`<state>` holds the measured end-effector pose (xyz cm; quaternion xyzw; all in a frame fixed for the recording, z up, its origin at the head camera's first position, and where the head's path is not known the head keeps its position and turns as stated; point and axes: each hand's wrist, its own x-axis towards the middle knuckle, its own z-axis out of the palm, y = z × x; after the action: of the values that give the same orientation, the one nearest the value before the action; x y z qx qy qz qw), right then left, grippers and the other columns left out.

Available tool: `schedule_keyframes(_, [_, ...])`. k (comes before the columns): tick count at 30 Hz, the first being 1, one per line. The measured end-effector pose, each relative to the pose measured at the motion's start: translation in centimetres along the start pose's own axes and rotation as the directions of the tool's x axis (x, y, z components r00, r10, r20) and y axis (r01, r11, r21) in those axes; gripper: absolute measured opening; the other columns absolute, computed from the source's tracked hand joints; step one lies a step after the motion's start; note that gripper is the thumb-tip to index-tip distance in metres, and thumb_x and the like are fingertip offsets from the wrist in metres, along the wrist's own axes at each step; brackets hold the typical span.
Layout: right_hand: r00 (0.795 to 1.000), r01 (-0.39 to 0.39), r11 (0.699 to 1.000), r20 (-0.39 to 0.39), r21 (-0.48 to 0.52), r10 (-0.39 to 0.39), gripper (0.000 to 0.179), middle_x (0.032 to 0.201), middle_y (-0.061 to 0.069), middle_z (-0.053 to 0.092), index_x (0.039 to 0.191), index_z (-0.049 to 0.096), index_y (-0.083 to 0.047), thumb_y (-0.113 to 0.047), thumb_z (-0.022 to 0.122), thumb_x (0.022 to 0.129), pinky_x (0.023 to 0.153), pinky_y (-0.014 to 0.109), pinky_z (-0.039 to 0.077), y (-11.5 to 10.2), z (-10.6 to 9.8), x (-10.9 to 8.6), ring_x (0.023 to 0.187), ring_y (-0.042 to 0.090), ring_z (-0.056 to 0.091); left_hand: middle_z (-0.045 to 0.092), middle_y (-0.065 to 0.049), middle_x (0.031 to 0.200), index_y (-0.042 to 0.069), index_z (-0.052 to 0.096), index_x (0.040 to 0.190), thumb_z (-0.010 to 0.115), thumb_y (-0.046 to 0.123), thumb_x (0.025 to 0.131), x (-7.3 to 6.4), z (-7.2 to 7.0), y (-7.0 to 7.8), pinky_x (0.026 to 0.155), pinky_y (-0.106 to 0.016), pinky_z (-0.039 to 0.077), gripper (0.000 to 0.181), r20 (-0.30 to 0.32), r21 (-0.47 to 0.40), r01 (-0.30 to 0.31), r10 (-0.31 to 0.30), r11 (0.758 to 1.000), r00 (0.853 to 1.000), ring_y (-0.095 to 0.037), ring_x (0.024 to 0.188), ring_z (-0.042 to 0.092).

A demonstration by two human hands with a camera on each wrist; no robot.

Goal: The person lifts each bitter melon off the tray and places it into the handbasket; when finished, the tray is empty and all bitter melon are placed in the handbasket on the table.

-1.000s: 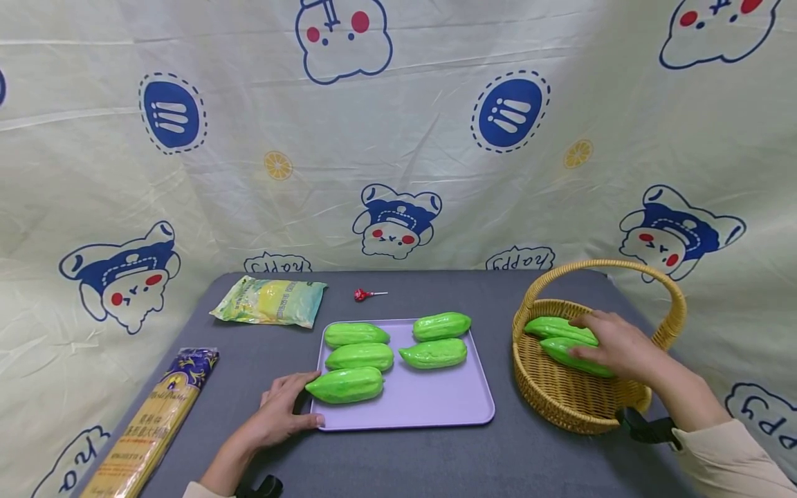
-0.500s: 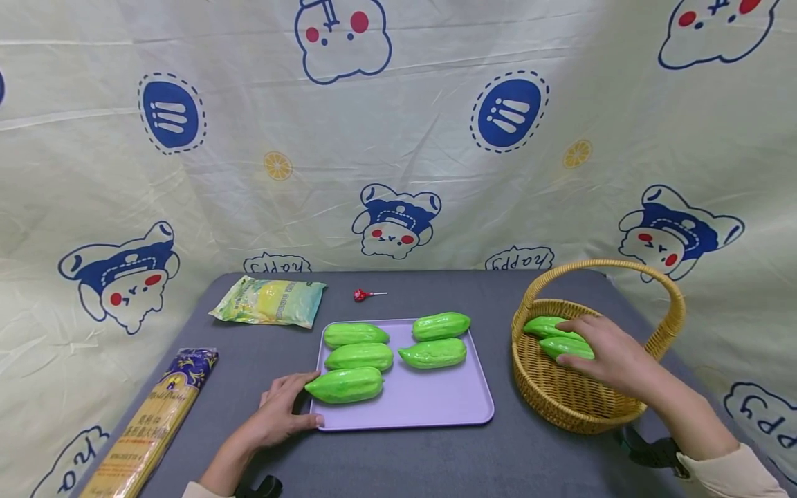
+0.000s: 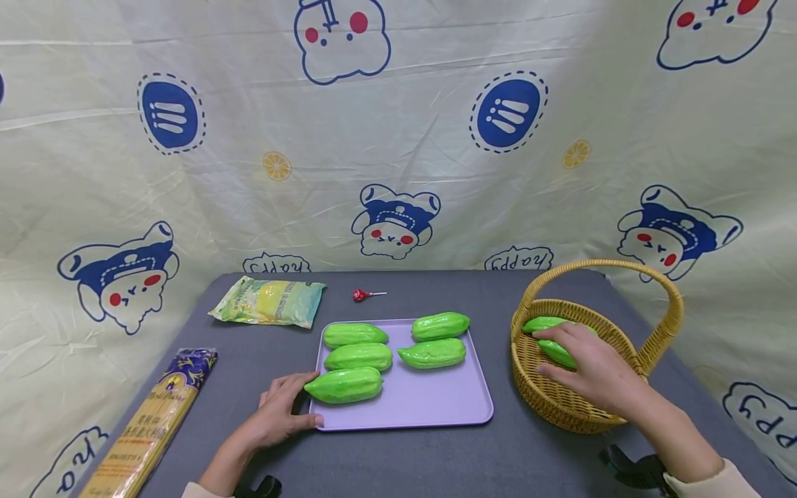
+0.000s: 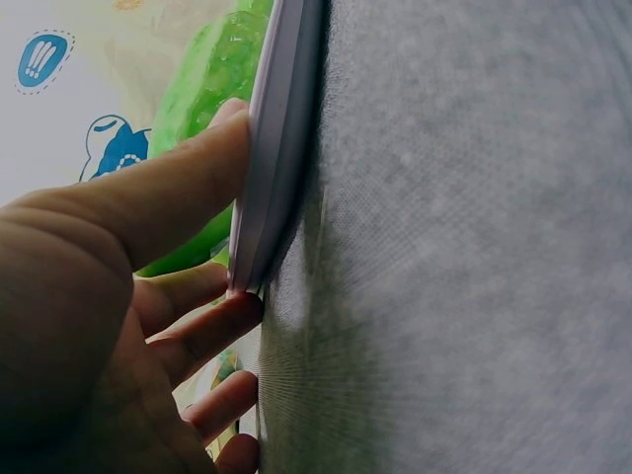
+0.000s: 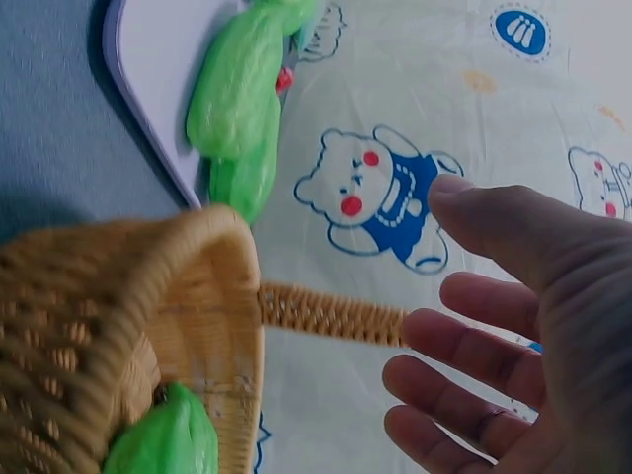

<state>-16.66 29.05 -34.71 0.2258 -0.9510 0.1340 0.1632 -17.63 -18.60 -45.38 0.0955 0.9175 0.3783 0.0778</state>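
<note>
My left hand holds the lilac tray at its near left corner. In the left wrist view the thumb lies against the rim and the other fingers are at the corner. On the tray lie several green ridged bitter melons, in a left column and a right pair. My right hand is over the wicker basket, fingers spread and holding nothing. Beneath it are two more bitter melons, partly hidden by the hand. The right wrist view shows the loosely bent fingers beside the basket handle.
A yellow-green packet lies at the back left, with a red lollipop to its right. A long pack of noodles runs along the left table edge. The basket's handle arches up behind the right hand.
My right hand has come off the bitter melons in the basket and drawn left and nearer, its fingers opening. The left hand and the tray have stayed put.
</note>
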Motion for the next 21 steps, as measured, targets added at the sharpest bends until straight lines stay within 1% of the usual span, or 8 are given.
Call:
schedule_keyframes(4, [0.995,0.078,0.997,-0.058,-0.009,-0.078,0.041,0.109,0.002,0.064,0.112,0.064,-0.013,-0.024,0.079,0.075,0.082,0.046,0.048,-0.8,0.9,0.1,0.104,0.024,0.059,0.043,-0.014,0.144,0.014,0.045,0.140,0.079,0.038,0.072,0.2,0.1,-0.1,0.101,-0.060,0.014,0.079,0.001,-0.005,0.009,-0.009,1.000,1.000,-0.037,0.133,0.024])
schedule_keyframes(7, [0.991,0.107,0.994,-0.074,-0.017,-0.107,0.043,0.108,0.000,0.064,0.112,0.064,-0.013,-0.024,0.080,0.074,0.082,0.042,0.048,-1.3,1.6,0.2,0.102,0.020,0.059,0.043,-0.014,0.144,0.014,0.045,0.140,0.079,0.039,0.072,0.2,0.1,-0.1,0.101,-0.060,0.014,0.079,0.004,-0.006,0.011,-0.011,1.000,1.000,-0.038,0.133,0.024])
schedule_keyframes(11, [0.989,0.125,0.992,-0.077,-0.010,-0.125,0.044,0.107,-0.001,0.064,0.112,0.064,-0.012,-0.024,0.081,0.072,0.081,0.041,0.049,-1.9,2.5,0.4,0.100,0.019,0.059,0.043,-0.014,0.144,0.014,0.045,0.140,0.079,0.039,0.072,0.2,0.1,-0.1,0.101,-0.060,0.014,0.080,0.006,-0.009,0.012,-0.012,1.000,1.000,-0.038,0.134,0.024])
schedule_keyframes(16, [0.991,0.126,0.992,-0.057,0.010,-0.125,0.045,0.107,-0.002,0.063,0.113,0.064,-0.013,-0.026,0.080,0.073,0.080,0.039,0.049,-2.7,3.6,0.9,0.099,0.016,0.058,0.043,-0.014,0.144,0.014,0.045,0.140,0.079,0.038,0.072,0.2,0.1,-0.1,0.101,-0.060,0.014,0.080,0.005,-0.008,0.011,-0.010,1.000,1.000,-0.038,0.133,0.024])
schedule_keyframes(21, [0.988,0.146,0.989,-0.055,0.027,-0.145,0.046,0.108,0.000,0.064,0.112,0.064,-0.012,-0.026,0.081,0.072,0.081,0.039,0.049,-3.3,4.9,1.5,0.100,0.015,0.057,0.043,-0.014,0.144,0.014,0.045,0.140,0.078,0.039,0.072,0.2,0.1,-0.2,0.101,-0.060,0.015,0.080,0.007,-0.002,0.013,-0.013,1.000,1.000,-0.038,0.133,0.024])
